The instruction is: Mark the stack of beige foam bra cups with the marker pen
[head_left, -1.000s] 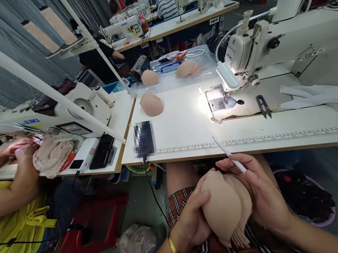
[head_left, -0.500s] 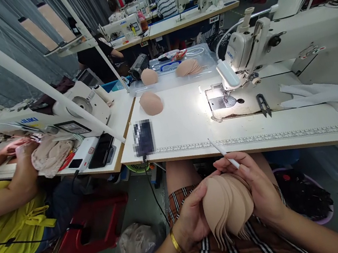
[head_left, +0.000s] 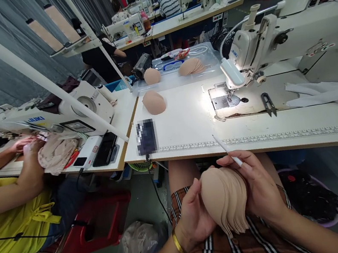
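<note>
Above my lap, a fanned stack of thin beige bra pads (head_left: 221, 197) rests between my two hands. My left hand (head_left: 194, 213) grips the stack's left side, thumb along its edge. On the other side, my right hand (head_left: 260, 191) supports the pads with its palm and fingers. That hand also holds a slim white pen (head_left: 227, 150), its tip pointing up and left over the table edge. The right fingertips behind the stack are partly hidden. On the white table lies a single beige pad (head_left: 154, 102), apart from both hands.
A sewing machine (head_left: 272, 46) stands at the right, with thread snips (head_left: 268, 104) and white cloth (head_left: 322, 92) beside it. More pads (head_left: 191, 66) lie on a clear plastic tray (head_left: 174, 83). A ruler strip (head_left: 255, 138) runs along the front edge. A co-worker in yellow (head_left: 12, 217) sits left.
The stack has shifted between my hands: its two fanned groups now sit together as one even fan. The pen stays in my right hand. The whole view has moved slightly.
</note>
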Demonstrator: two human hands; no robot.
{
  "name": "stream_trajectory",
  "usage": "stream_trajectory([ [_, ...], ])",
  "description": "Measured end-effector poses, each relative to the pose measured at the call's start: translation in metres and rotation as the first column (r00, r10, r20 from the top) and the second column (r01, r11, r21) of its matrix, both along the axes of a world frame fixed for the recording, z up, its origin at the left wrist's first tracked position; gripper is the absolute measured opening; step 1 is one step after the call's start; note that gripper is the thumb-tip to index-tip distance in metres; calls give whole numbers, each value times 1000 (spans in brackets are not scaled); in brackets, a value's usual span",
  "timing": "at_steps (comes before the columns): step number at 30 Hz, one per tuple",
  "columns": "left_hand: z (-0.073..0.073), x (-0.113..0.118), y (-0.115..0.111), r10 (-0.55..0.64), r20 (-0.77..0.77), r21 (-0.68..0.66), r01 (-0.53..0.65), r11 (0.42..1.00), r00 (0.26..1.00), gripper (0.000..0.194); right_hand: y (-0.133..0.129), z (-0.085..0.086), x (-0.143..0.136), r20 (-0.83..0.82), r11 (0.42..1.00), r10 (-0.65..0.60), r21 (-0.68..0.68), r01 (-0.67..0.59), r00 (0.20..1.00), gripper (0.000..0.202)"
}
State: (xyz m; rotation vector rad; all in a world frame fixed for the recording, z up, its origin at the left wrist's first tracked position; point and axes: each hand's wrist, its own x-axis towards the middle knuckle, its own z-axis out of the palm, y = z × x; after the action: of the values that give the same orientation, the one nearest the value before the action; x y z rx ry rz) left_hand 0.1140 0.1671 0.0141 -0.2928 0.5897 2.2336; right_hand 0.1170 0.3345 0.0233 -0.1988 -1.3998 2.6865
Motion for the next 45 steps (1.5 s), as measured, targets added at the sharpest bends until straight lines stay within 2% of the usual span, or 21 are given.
stream_trajectory([
  [3, 0, 1, -1, -37, 21, 11, 37, 999, 999, 60, -1, 0, 0, 0, 1000, -3, 20, 3, 1000, 23],
  [7, 2, 1, 0, 68, -6, -1, -68, 998, 998, 58, -3, 3, 1, -41, 998, -40, 39, 42, 998, 23],
  [11, 7, 0, 0, 47, -11, 11, -47, 999, 999, 57, -4, 4, 1, -108, 993, -14, 117, 26, 994, 26],
  [15, 10, -4, -15, 117, -77, 26, -116, 993, 990, 68, 10, 6, -1, -231, 963, -135, 198, 182, 964, 39],
  [19, 2, -6, -32, 104, -139, 75, -94, 993, 985, 61, 30, 12, 0, -150, 936, -251, 216, 280, 956, 16],
  [21, -5, -5, -36, 83, -166, 119, -64, 991, 983, 54, 36, 15, 1, -115, 946, -237, 200, 256, 965, 12],
  [23, -9, -3, -36, 78, -180, 154, -50, 987, 981, 49, 39, 15, 1, -106, 963, -175, 190, 192, 979, 16],
  [25, -11, -1, -36, 82, -174, 162, -54, 985, 981, 45, 38, 13, 1, -79, 973, -108, 195, 122, 991, 22],
  [28, -10, 0, -35, 97, -163, 163, -71, 984, 982, 43, 32, 7, 0, -3, 977, -76, 202, 75, 997, 24],
  [32, -9, -1, -36, 116, -182, 175, -84, 981, 976, 39, 23, 5, -1, 38, 983, -72, 174, 64, 997, 26],
  [38, -11, -2, -34, 118, -153, 165, -93, 982, 981, 37, 15, 12, -4, 28, 995, -18, 103, 15, 999, 28],
  [42, -12, -2, -32, 108, -113, 156, -89, 984, 988, 45, 17, 15, -5, 26, 999, -27, 45, 26, 999, 31],
  [45, -12, -1, -31, 109, -95, 147, -95, 985, 989, 49, 20, 14, -4, 32, 997, -61, 57, 59, 998, 27],
])
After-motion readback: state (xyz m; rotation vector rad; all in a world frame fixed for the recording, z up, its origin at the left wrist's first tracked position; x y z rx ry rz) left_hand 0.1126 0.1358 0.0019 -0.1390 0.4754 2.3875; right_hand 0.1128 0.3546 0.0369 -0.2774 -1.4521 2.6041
